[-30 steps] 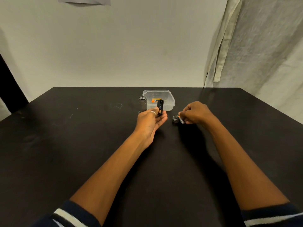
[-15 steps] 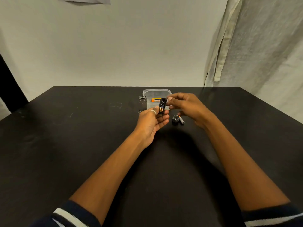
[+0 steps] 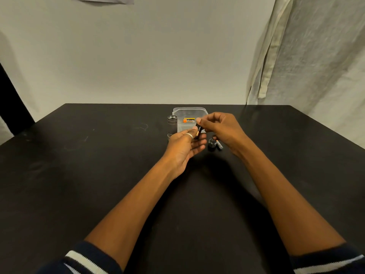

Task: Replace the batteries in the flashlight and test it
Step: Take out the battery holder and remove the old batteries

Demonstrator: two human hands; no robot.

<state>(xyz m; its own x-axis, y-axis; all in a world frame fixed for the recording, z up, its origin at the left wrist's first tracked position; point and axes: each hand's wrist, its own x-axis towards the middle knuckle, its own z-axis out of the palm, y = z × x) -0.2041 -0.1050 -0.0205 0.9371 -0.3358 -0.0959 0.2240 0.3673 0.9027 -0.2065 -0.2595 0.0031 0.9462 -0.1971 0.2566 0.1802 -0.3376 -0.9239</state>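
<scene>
Flashlight [image 3: 172, 126] open, upright near counter [image 3: 79, 175] far edge beside tub [image 3: 199, 111]. Cap [image 3: 212, 143], loose battery [image 3: 219, 145] lie by right hand [image 3: 221, 129]. Left hand [image 3: 184, 149] grip holds black battery [image 3: 198, 132]; right grip pinches its top. Reloading, closing, testing left.

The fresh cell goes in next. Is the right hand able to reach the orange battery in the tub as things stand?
Probably yes: the tub is lidless and the orange battery lies exposed just beyond the right hand. It first must release the black battery it pinches.
</scene>
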